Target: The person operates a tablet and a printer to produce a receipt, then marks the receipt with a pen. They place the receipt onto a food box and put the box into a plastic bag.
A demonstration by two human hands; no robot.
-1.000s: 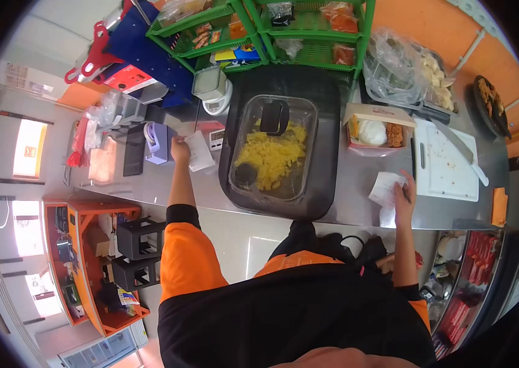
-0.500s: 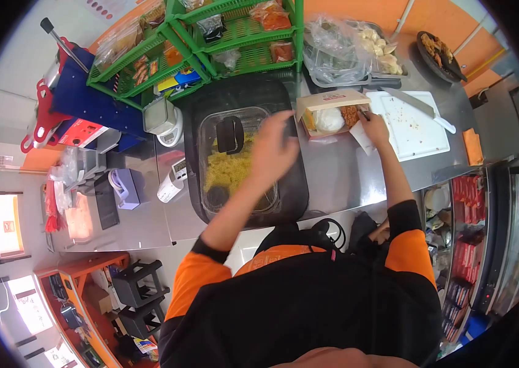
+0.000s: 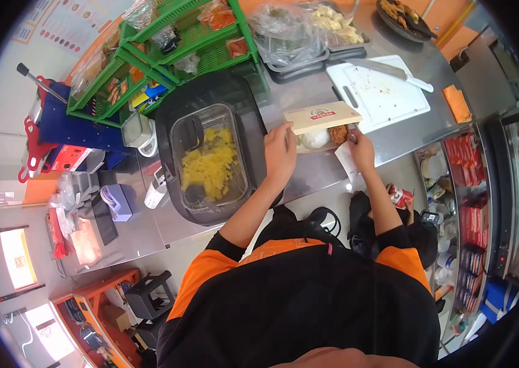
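Observation:
A cardboard food box with a printed lid is near the counter's front edge, its lid tilted over the contents. Inside show a white wrapped mound and a piece of fried chicken. My left hand grips the box at its left side, fingers at the lid's edge. At the right end, my right hand has its fingers closed on the box beside the chicken; a small dark piece shows at the fingertips. A white paper flap hangs below the right hand.
Left of the box, a clear tub with yellow food sits in a black basin. Behind lie a white cutting board and a knife. Green racks stand at back left. Another person's hand appears below right.
My left hand has come from over the tub to the box's left side. The box has moved toward me, away from the cutting board, and its lid is lower over the food.

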